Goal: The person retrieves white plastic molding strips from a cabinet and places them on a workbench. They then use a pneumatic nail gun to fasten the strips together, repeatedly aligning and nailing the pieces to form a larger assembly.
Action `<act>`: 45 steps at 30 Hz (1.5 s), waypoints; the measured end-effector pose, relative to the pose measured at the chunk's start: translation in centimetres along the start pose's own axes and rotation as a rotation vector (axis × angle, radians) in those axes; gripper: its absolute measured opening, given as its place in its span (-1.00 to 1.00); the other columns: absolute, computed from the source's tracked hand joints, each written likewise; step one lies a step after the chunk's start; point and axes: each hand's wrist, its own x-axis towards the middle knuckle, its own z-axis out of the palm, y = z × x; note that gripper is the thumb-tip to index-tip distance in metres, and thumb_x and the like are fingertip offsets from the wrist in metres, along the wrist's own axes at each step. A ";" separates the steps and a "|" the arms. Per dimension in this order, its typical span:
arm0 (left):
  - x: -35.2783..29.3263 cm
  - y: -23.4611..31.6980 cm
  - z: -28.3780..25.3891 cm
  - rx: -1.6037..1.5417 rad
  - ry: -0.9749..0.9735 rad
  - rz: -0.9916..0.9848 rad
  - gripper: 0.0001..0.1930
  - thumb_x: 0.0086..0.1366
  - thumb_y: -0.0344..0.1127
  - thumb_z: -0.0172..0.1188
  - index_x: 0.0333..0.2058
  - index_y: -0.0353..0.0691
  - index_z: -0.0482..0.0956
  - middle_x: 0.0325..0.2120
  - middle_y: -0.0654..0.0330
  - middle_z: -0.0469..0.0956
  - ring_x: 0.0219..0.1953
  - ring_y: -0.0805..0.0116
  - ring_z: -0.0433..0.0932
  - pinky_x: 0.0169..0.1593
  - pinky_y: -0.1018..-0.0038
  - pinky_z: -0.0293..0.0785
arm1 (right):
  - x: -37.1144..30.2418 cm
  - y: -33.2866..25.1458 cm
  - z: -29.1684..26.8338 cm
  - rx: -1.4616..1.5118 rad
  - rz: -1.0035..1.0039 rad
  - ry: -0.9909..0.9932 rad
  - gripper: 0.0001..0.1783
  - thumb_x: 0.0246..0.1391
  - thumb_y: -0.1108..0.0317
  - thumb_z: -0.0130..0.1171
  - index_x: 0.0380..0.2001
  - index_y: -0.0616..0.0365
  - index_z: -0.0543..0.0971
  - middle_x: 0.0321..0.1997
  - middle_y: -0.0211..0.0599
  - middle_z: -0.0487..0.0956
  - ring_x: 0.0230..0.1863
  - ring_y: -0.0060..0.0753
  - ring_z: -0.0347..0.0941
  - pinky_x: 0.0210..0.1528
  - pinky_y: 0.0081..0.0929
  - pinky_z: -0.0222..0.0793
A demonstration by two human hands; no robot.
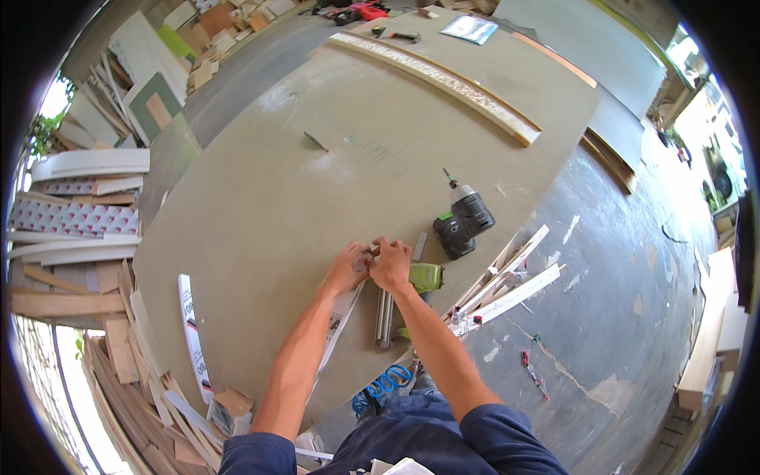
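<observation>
My left hand (pixel 348 269) and my right hand (pixel 391 264) meet over the near part of the large board on the worktable (pixel 253 206). Both have their fingers bent and drawn together at the fingertips. Whatever small thing lies between them is hidden. Beside my right hand is a green nail gun (pixel 427 277), partly covered by my forearm. A short grey strip (pixel 419 247) lies just beyond it. Several silver metal bars (pixel 384 318) rest below my right hand. A long white strip (pixel 339 328) runs along my left forearm.
A black cordless drill (pixel 465 222) lies to the right. Farther off are a pencil-like tool (pixel 315 142) and a long wooden strip (pixel 443 83). White strips (pixel 514 293) jut past the right edge. A blue coiled hose (pixel 384 386) hangs near me. Stacked offcuts (pixel 75 218) line the left.
</observation>
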 end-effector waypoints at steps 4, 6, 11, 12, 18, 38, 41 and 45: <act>0.1 0.1 0.2 -0.024 0.003 -0.024 -0.55 -0.01 -0.42 0.35 -0.08 -0.26 0.53 -0.14 -0.01 0.53 -0.06 -0.13 0.52 -0.03 0.18 0.49 | -0.4 0.1 0.4 0.003 -0.010 0.017 -0.49 -0.04 0.29 0.32 0.03 0.13 0.51 -0.17 -0.35 0.70 0.10 -0.15 0.42 0.22 -0.13 0.12; 0.3 -0.3 0.8 -0.031 0.018 -0.042 -0.57 -0.01 -0.41 0.34 -0.09 -0.26 0.52 -0.15 -0.02 0.52 -0.07 -0.13 0.52 -0.04 0.18 0.49 | -0.7 0.2 0.3 0.008 0.008 0.027 -0.46 -0.03 0.26 0.34 0.06 0.14 0.49 -0.15 -0.36 0.71 0.12 -0.16 0.41 0.25 -0.12 0.09; 0.3 -0.5 1.4 -0.033 -0.006 -0.061 -0.56 -0.02 -0.35 0.34 -0.11 -0.27 0.51 -0.15 -0.02 0.50 -0.09 -0.13 0.53 -0.03 0.18 0.50 | -4.2 2.3 -2.8 0.054 -0.067 0.275 -0.49 -0.01 0.27 0.33 0.03 0.14 0.49 -0.13 -0.26 0.65 0.08 -0.09 0.40 0.23 -0.11 0.14; 0.0 -1.0 1.4 -0.032 -0.002 -0.058 -0.55 -0.03 -0.34 0.34 -0.11 -0.26 0.51 -0.15 -0.02 0.50 -0.08 -0.13 0.53 -0.02 0.18 0.50 | -5.6 2.3 -4.3 0.052 -0.062 0.294 -0.50 -0.01 0.28 0.33 0.02 0.14 0.50 -0.11 -0.25 0.64 0.07 -0.08 0.41 0.21 -0.12 0.17; -0.2 -2.3 1.8 -0.002 0.009 0.005 -0.49 -0.06 -0.31 0.35 -0.06 -0.24 0.52 -0.12 -0.01 0.49 -0.04 -0.10 0.51 0.05 0.16 0.47 | -15.2 6.2 -6.8 0.053 0.152 0.328 -0.49 -0.02 0.23 0.35 0.01 0.16 0.50 -0.13 -0.17 0.63 -0.05 -0.03 0.47 0.09 -0.15 0.32; -0.5 -3.6 2.4 0.041 0.055 0.022 -0.51 -0.05 -0.25 0.34 -0.08 -0.18 0.50 -0.13 -0.03 0.47 -0.04 -0.14 0.48 0.05 0.08 0.44 | -14.3 5.3 -3.1 0.653 0.581 -0.125 -0.43 -0.15 0.44 0.29 0.01 0.45 0.49 -0.03 0.02 0.65 -0.38 -0.28 0.66 -0.31 -0.33 0.56; -0.5 -3.3 2.8 0.020 0.039 -0.020 -0.51 -0.05 -0.25 0.33 -0.08 -0.18 0.50 -0.15 -0.03 0.47 -0.08 -0.16 0.49 0.01 0.08 0.46 | -14.0 2.2 -5.4 1.070 0.544 -0.027 -0.51 -0.14 0.60 0.19 -0.03 0.46 0.50 -0.04 0.00 0.66 -0.37 -0.30 0.67 -0.33 -0.40 0.59; -0.5 -2.5 2.6 -0.009 0.054 -0.013 -0.51 -0.06 -0.29 0.34 -0.08 -0.19 0.49 -0.15 -0.03 0.48 -0.10 -0.19 0.50 -0.02 0.07 0.48 | -11.5 0.5 -9.2 0.965 0.519 -0.189 -0.48 -0.10 0.57 0.18 0.01 0.51 0.44 -0.16 0.02 0.68 -0.46 -0.29 0.65 -0.43 -0.43 0.57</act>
